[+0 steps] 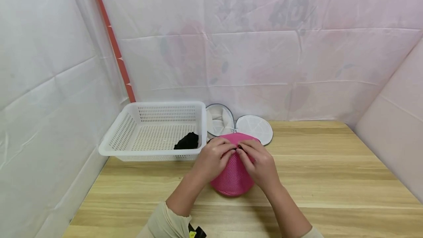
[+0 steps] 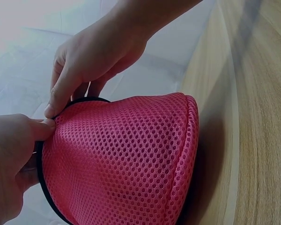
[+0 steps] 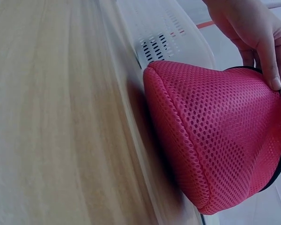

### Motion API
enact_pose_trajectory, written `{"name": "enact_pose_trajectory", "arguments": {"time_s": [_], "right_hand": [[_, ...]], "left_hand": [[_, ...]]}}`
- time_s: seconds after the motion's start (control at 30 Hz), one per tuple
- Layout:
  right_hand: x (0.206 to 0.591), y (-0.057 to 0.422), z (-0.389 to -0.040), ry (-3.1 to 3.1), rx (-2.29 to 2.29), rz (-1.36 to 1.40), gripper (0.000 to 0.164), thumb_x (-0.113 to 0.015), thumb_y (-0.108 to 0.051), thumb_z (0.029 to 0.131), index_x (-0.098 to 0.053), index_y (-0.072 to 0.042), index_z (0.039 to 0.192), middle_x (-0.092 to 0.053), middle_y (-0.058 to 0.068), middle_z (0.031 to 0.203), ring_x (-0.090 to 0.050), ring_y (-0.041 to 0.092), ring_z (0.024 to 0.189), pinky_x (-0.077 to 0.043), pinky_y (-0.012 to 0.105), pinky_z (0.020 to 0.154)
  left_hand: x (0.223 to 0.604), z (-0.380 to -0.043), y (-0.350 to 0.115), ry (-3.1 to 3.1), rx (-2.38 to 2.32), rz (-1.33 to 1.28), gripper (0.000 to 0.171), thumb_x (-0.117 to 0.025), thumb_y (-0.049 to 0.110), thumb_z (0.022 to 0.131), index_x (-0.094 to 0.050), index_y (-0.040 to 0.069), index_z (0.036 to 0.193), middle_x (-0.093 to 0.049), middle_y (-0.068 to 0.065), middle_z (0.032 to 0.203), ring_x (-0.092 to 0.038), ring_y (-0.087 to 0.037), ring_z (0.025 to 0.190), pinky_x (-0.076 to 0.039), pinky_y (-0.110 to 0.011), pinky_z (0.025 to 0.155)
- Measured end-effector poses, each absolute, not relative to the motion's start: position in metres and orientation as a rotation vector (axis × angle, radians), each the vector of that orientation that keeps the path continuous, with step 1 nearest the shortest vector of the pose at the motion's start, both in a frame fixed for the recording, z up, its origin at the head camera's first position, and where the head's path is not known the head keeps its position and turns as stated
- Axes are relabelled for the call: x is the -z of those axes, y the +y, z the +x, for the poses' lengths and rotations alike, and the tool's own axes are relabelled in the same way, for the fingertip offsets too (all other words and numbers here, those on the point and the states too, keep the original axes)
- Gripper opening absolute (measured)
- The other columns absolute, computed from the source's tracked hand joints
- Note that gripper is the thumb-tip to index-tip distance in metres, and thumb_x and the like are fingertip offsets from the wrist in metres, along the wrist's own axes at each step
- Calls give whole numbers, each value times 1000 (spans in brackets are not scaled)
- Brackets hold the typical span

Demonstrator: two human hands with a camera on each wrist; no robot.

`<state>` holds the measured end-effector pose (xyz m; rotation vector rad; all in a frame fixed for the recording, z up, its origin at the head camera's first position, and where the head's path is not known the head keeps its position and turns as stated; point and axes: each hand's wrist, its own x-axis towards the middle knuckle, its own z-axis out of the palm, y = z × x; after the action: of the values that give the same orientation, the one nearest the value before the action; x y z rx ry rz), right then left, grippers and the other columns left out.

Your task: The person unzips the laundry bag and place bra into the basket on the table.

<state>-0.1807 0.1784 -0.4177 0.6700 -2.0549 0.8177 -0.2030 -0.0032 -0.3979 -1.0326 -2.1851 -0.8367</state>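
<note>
A pink mesh laundry bag point(image 1: 232, 179) with a rounded body and black edging stands on the wooden table. At its upper edge, my left hand point(image 1: 212, 159) pinches the black trim between thumb and fingers. Close beside it, my right hand point(image 1: 261, 161) pinches the same edge, and the fingertips of both hands nearly meet. In the left wrist view the mesh bag point(image 2: 122, 154) bulges below both hands. The right wrist view shows the bag point(image 3: 220, 131) from its other side, the left hand point(image 3: 255, 33) at its rim. Fingers hide what lies between the fingertips.
A white perforated basket point(image 1: 150, 152) stands at the left with a black cloth item point(image 1: 187, 141) inside. Behind the bag, a round white mesh bag point(image 1: 219, 119) leans by the wall, with a flat white disc point(image 1: 254, 127) beside it. White sheeting point(image 1: 251, 61) surrounds the table point(image 1: 330, 179).
</note>
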Motion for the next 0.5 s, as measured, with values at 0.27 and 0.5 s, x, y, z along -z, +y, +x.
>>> {"name": "enact_pose_trajectory", "arguments": {"time_s": [0.27, 0.5], "right_hand": [[416, 180, -182, -2118, -908, 690, 22, -74, -2, 83, -74, 3, 105, -71, 12, 107, -65, 26, 103, -39, 13, 106], [418, 178, -181, -2068, -899, 649, 16, -71, 1, 85, -75, 1, 100, -73, 11, 100, -68, 27, 99, -43, 13, 104]], "left_hand": [[398, -205, -4, -2176, 822, -1058, 12, -70, 11, 91, -77, 9, 100, -70, 1, 96, -64, -14, 96, -53, -24, 93], [398, -205, -4, -2177, 858, -1053, 11, -72, 12, 89, -77, 10, 99, -71, 1, 96, -66, -13, 95, -53, -24, 92]]}}
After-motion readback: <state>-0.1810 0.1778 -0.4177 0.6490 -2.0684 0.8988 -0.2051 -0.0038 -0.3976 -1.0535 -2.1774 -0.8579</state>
